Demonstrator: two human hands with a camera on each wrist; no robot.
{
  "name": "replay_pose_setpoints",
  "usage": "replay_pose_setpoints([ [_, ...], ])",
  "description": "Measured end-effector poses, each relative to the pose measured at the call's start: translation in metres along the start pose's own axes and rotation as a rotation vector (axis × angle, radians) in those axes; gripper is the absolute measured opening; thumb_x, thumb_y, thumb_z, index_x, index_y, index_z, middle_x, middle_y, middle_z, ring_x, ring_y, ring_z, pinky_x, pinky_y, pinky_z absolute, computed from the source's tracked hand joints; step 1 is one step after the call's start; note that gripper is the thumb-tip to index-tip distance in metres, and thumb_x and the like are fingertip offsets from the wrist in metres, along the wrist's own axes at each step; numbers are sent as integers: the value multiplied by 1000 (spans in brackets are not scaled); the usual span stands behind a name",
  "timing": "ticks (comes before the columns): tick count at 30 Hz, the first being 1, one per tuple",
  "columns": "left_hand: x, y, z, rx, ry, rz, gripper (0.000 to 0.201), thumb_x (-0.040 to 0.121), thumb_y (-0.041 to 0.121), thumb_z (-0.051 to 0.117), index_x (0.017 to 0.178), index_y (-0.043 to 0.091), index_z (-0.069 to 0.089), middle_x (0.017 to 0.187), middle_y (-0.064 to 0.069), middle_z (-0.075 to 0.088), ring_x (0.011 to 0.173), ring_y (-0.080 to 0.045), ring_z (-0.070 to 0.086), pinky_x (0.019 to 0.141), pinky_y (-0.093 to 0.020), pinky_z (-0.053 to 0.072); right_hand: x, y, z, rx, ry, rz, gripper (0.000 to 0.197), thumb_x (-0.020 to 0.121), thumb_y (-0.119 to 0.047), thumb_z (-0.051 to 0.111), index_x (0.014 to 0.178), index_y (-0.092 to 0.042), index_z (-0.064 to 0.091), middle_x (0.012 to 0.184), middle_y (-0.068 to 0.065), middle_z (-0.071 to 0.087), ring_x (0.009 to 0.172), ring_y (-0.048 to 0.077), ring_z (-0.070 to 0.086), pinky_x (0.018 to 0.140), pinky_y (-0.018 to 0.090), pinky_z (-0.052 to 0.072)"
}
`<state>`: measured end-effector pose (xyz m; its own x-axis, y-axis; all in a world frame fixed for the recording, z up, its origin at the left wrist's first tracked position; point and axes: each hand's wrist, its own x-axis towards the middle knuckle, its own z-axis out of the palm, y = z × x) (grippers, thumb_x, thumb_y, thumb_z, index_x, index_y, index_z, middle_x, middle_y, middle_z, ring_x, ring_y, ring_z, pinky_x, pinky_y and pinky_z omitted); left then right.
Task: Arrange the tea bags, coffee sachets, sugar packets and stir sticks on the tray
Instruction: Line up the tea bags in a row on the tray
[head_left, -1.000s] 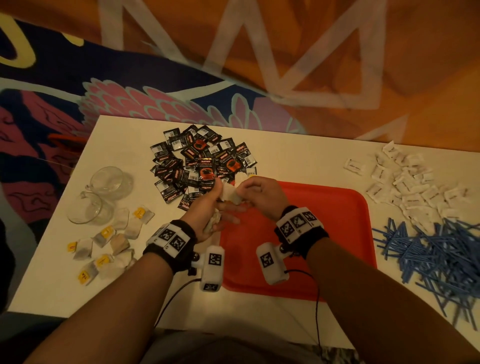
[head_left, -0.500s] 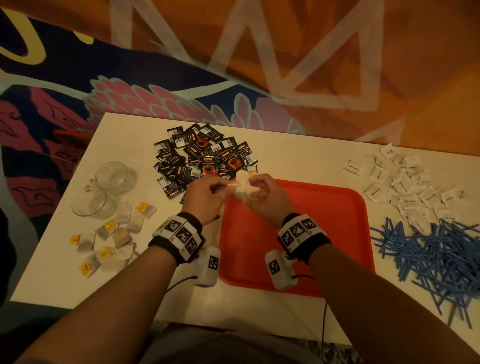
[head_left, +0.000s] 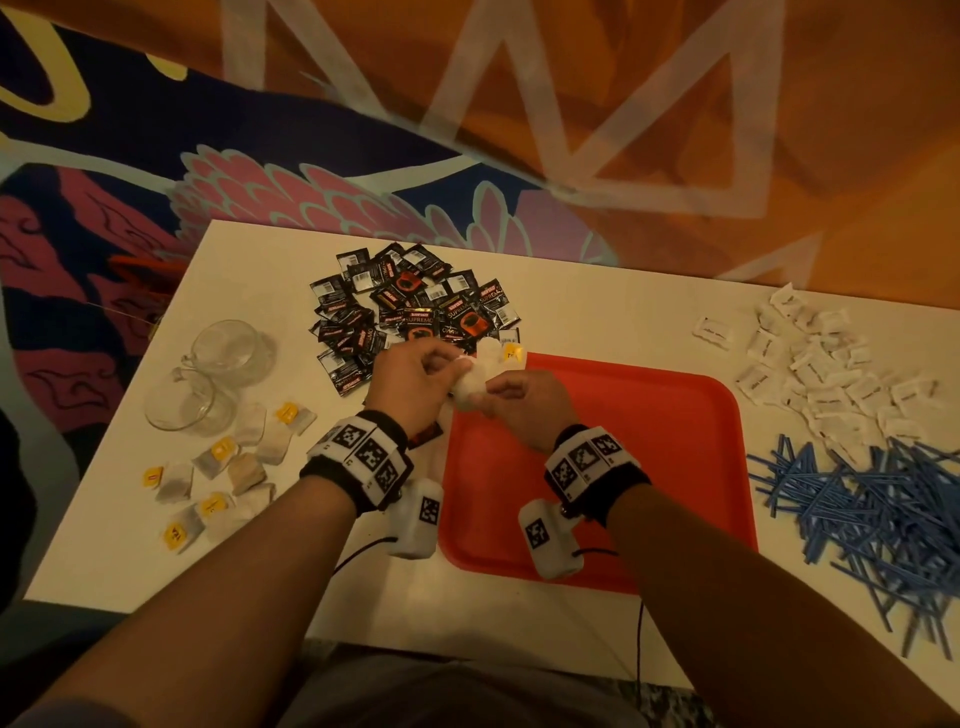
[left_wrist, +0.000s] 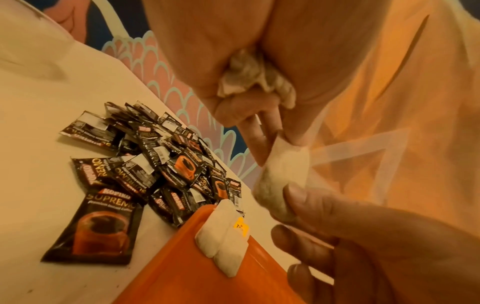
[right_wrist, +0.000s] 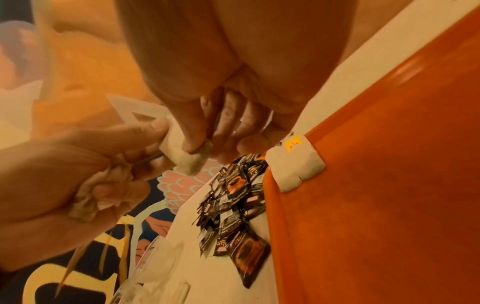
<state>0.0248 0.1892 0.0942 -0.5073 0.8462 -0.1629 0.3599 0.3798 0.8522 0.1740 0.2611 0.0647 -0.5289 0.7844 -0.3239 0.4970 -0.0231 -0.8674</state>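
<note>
Tray (head_left: 649, 467) holds one tea bag (left_wrist: 223, 240); both hands pinch another (left_wrist: 283, 174).

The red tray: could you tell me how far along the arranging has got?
Barely begun. One tea bag lies at the tray's far left corner. The left hand and right hand pinch another tea bag between them; the left also holds a bunch. Loose tea bags, coffee sachets, sugar packets and stir sticks remain on the table.

White table (head_left: 571, 312) carries red tray (head_left: 675, 467), coffee sachets (head_left: 405, 312), tea bags (head_left: 228, 467), sugar packets (head_left: 831, 374), stir sticks (head_left: 872, 509), glass cups (head_left: 208, 374).
</note>
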Motion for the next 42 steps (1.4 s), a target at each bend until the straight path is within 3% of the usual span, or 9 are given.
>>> replay_pose_setpoints([
  [4, 4, -15, -1, -80, 47, -154, 13, 92, 18, 70, 84, 28, 68, 86, 1, 74, 76, -14, 72, 70, -28, 56, 11, 22, 4, -140, 5, 143, 21, 90, -20, 67, 110, -13, 73, 103, -5, 67, 89, 7, 58, 69, 13, 47],
  [8, -1, -27, -5, -134, 18, -262, 12, 95, 17, 64, 88, 25, 67, 91, 0, 74, 80, -16, 73, 49, -21, 42, 24, 41, 10, -179, -43, 301, 20, 95, -20, 60, 110, -14, 72, 111, 2, 67, 96, 19, 61, 76, 22, 48],
  [13, -5, -39, -14, -171, -13, -345, 10, 97, 13, 62, 91, 21, 67, 88, -1, 74, 62, -4, 68, 37, -14, 37, 40, 54, 23, -183, -32, 435, 15, 95, -25, 59, 82, -28, 67, 103, 2, 68, 83, 17, 61, 77, 32, 52],
  [17, -4, -50, -19, -184, -3, -370, 6, 95, 15, 64, 92, 20, 68, 89, -1, 75, 65, -11, 71, 34, -21, 34, 51, 53, 29, -211, -55, 481, 16, 94, -27, 60, 103, -21, 72, 113, 3, 67, 98, 22, 61, 80, 32, 48],
  [21, 0, -58, -24, -215, 4, -403, 7, 96, 15, 64, 92, 21, 67, 91, -1, 76, 69, -14, 73, 36, -22, 35, 59, 48, 32, -325, -53, 500, 25, 97, -27, 57, 115, -16, 70, 120, 3, 66, 108, 24, 60, 82, 29, 45],
  [25, 2, -63, -25, -239, -5, -405, 6, 97, 15, 63, 93, 19, 67, 89, -1, 76, 68, -13, 73, 37, -21, 34, 59, 49, 36, -389, -58, 500, 26, 99, -32, 53, 114, -16, 68, 113, 6, 67, 79, 18, 53, 63, 25, 39],
  [29, 3, -61, -23, -269, -11, -441, 8, 99, 17, 59, 96, 17, 66, 88, -1, 75, 69, -16, 72, 35, -21, 33, 56, 52, 34, -343, -41, 512, 27, 98, -34, 53, 113, -19, 68, 106, 0, 63, 100, 25, 61, 77, 29, 43],
  [36, 5, -47, -13, -436, -45, -540, 17, 102, 23, 55, 94, 13, 67, 87, -7, 72, 59, -12, 65, 38, -17, 37, 44, 50, 27, -360, 9, 522, 26, 96, -37, 54, 99, -19, 72, 103, 3, 69, 95, 23, 64, 87, 37, 54],
  [42, 4, -27, -4, -725, -65, -704, 54, 103, 53, 40, 100, 8, 68, 80, -7, 73, 58, -17, 63, 35, -16, 37, 13, 6, 16, -157, -45, 202, 8, 88, -14, 65, 94, -17, 69, 95, -3, 69, 88, 13, 64, 71, 23, 53],
])
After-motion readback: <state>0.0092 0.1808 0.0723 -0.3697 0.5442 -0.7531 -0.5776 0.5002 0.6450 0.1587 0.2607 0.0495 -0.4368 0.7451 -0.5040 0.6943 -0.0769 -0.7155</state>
